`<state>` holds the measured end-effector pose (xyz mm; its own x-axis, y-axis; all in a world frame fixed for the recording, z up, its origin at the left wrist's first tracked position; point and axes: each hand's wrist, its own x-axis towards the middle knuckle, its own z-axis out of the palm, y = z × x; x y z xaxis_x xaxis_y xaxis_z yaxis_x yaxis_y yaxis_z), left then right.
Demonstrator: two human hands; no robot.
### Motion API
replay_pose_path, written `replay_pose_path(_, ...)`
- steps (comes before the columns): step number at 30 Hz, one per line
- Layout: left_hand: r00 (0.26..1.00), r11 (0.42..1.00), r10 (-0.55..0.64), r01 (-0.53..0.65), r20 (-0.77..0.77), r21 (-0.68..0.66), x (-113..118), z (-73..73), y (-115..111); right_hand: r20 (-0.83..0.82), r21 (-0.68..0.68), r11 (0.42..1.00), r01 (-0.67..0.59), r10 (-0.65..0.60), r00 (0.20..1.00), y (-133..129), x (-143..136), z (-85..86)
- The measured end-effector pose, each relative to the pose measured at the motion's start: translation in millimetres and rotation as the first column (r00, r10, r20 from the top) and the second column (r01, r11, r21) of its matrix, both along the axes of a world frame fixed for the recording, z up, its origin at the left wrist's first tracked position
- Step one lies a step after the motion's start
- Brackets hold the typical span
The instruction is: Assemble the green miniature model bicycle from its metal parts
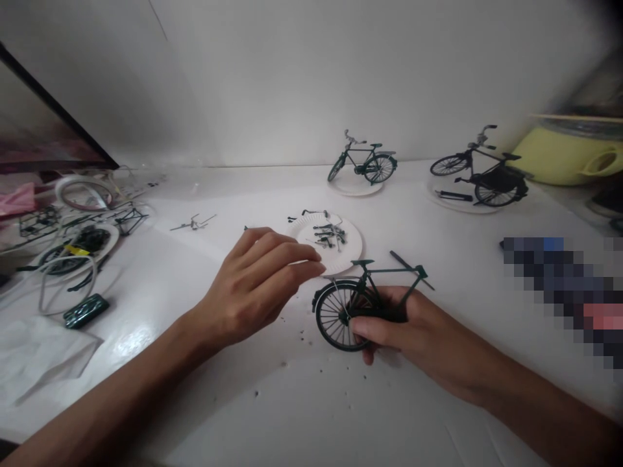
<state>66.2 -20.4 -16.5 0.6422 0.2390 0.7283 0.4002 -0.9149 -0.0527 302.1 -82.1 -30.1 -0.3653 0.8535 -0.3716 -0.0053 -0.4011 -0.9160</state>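
My right hand (396,324) grips a dark green model bicycle frame (387,271) by its lower part, thumb near the hub of the single spoked rear wheel (335,318). The frame has a saddle but no front wheel or handlebar. Left of it, my left hand (265,279) hovers with bent fingers, tips close to the paper plate's front edge; its thumb and whatever lies under the palm are hidden. Small dark parts (331,233) lie on the white paper plate (355,250) beyond both hands. A thin dark stick (402,261) shows behind the frame.
Two model bicycles (360,162) (479,170) stand on plates at the back. Left are a cluttered plate of parts (114,240), white tissue (43,357), a dark green shiny object (86,311) and a screen (43,110). A yellow pot (555,152) sits back right.
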Motion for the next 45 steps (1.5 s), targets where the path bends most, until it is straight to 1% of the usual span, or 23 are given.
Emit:
replay_pose_path(3,0.999,0.999,0.040,-0.040,0.020,0.002,-1.9,1.8,5.7,-0.006,0.023,1.000,0.013,-0.013,1.000,-0.1,-0.1,1.3)
replay_pose_path(5,0.996,0.996,0.084,-0.084,0.002,-0.015,-4.4,0.9,10.9,0.001,0.038,0.998,0.052,-0.052,0.999,0.3,0.4,3.0)
replay_pose_path(10,0.973,0.962,0.201,-0.218,-0.113,-0.165,-16.3,-11.2,27.4,0.044,0.128,0.969,0.210,-0.217,0.975,5.6,8.5,4.9)
replay_pose_path(12,0.963,0.944,0.218,-0.249,-0.160,-0.215,-20.8,-16.1,32.7,0.051,0.173,0.948,0.267,-0.279,0.959,9.8,14.3,2.7)
replay_pose_path(14,0.949,0.928,0.225,-0.278,-0.222,-0.247,-22.5,-17.7,36.7,0.031,0.207,0.924,0.322,-0.335,0.942,14.8,20.5,-0.7)
replay_pose_path(17,0.923,0.920,0.216,-0.302,-0.319,-0.250,-16.3,-12.7,42.5,-0.042,0.243,0.878,0.412,-0.415,0.909,22.5,29.5,-5.7)
replay_pose_path(21,0.897,0.937,0.163,-0.271,-0.412,-0.219,9.8,0.2,57.0,-0.077,0.276,0.825,0.493,-0.493,0.867,29.6,37.3,-8.2)
replay_pose_path(23,0.879,0.945,0.140,-0.256,-0.456,-0.203,26.9,3.4,68.0,-0.072,0.283,0.816,0.505,-0.507,0.859,30.8,38.1,-7.6)
replay_pose_path(25,0.863,0.949,0.141,-0.258,-0.485,-0.184,43.2,2.6,79.7,-0.063,0.281,0.818,0.501,-0.506,0.861,30.7,37.4,-6.6)
replay_pose_path(28,0.844,0.953,0.142,-0.257,-0.517,-0.158,61.4,-3.6,94.3,-0.061,0.282,0.816,0.504,-0.509,0.859,30.1,35.9,-5.5)
replay_pose_path(30,0.836,0.955,0.143,-0.257,-0.530,-0.148,67.7,-8.4,100.4,-0.068,0.287,0.809,0.512,-0.516,0.854,30.5,36.2,-5.5)
replay_pose_path(34,0.832,0.950,0.149,-0.270,-0.535,-0.155,69.3,-13.4,104.2,-0.077,0.301,0.804,0.513,-0.515,0.853,32.1,39.0,-7.1)
replay_pose_path(39,0.850,0.946,0.093,-0.238,-0.518,-0.220,69.8,-13.8,102.5,-0.076,0.315,0.815,0.486,-0.488,0.869,30.8,38.6,-9.3)
replay_pose_path(42,0.882,0.928,0.057,-0.220,-0.468,-0.302,70.7,-12.5,102.6,-0.077,0.316,0.813,0.489,-0.491,0.868,30.5,37.4,-9.4)
replay_pose_path(45,0.927,0.882,0.016,-0.189,-0.374,-0.432,65.5,-7.3,101.4,-0.084,0.320,0.809,0.493,-0.494,0.865,32.1,38.2,-10.2)
